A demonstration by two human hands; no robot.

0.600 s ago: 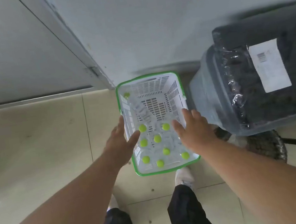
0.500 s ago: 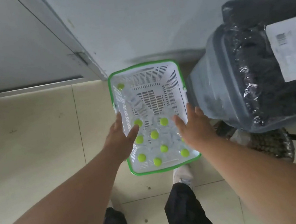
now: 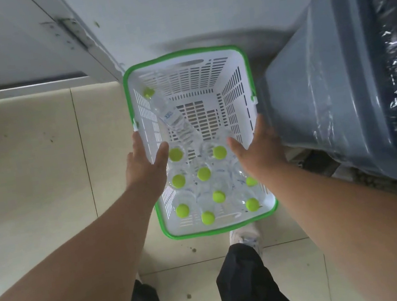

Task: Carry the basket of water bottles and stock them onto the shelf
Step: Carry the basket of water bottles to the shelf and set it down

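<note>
A white slotted basket with a green rim (image 3: 185,54) stands on the tiled floor against the wall. Several clear water bottles with green caps (image 3: 203,174) stand upright in its near half. One more bottle (image 3: 175,123) lies slanted toward the far left corner. My left hand (image 3: 144,163) lies over the basket's left rim, thumb inside and straight fingers along the outside. Over the right rim my right hand (image 3: 259,149) sits the same way, thumb inside. Neither hand holds a bottle.
A large grey bin with a black plastic liner (image 3: 325,92) stands close against the basket's right side. A white door frame with a hinge (image 3: 71,32) runs diagonally at the upper left. My legs and a white shoe (image 3: 243,236) are just behind the basket.
Both hands have slid forward along the basket's sides, and the view has come lower and closer to the basket. The basket and bottles have not visibly shifted.
</note>
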